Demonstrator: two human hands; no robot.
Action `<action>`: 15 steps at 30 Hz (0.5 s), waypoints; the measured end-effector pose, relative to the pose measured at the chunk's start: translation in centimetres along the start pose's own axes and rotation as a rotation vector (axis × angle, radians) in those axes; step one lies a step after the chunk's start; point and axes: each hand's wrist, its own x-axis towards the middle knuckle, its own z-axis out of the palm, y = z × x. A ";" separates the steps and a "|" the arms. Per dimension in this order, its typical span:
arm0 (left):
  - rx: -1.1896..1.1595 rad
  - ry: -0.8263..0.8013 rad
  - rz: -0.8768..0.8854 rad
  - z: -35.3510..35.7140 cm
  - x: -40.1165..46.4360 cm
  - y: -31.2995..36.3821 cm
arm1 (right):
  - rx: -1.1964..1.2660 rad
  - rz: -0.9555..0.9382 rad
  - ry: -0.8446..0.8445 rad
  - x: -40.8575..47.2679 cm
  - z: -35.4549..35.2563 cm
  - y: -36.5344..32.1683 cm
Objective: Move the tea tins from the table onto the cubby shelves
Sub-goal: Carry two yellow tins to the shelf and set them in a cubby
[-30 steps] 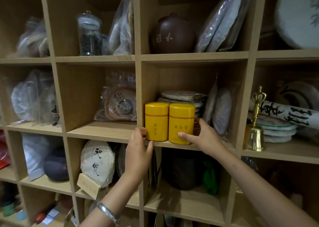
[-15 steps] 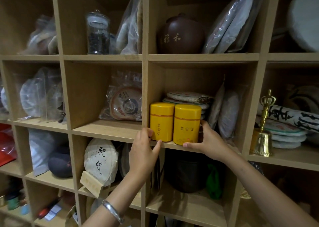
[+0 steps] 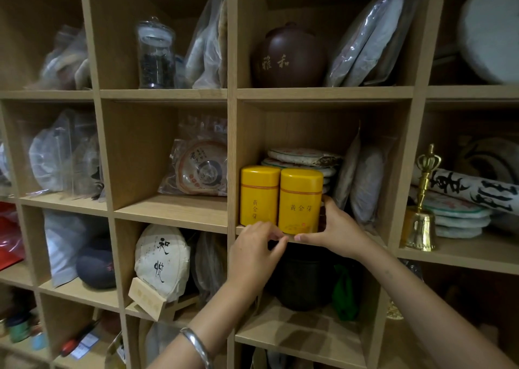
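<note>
On the middle cubby shelf (image 3: 179, 210), two yellow tea tins stand upright, touching.
We cup our right hand (image 3: 335, 232) round the right tin (image 3: 300, 200); our left hand (image 3: 252, 252) pinches at the left tin (image 3: 259, 196)'s base. Both look placed; the table is out of view.

Two yellow tins, the left tin (image 3: 259, 196) and right tin (image 3: 300, 200), are stood upright, touching, at a cubby (image 3: 309, 121) front edge. The right tin's base is gripped by the right hand (image 3: 335, 232); the left hand (image 3: 252, 252) is curled just below.
</note>
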 end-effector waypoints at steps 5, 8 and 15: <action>-0.018 -0.009 -0.051 0.9 0.3 0.5 | -0.044 0.003 0.010 -0.1 0.4 0.1; -0.016 0.007 -0.072 1.1 0.3 0.6 | -0.038 0.005 0.009 -0.1 0.3 0.1; -0.045 0.016 -0.092 1.3 0.3 0.5 | -0.040 0.022 -0.007 -0.1 0.2 0.0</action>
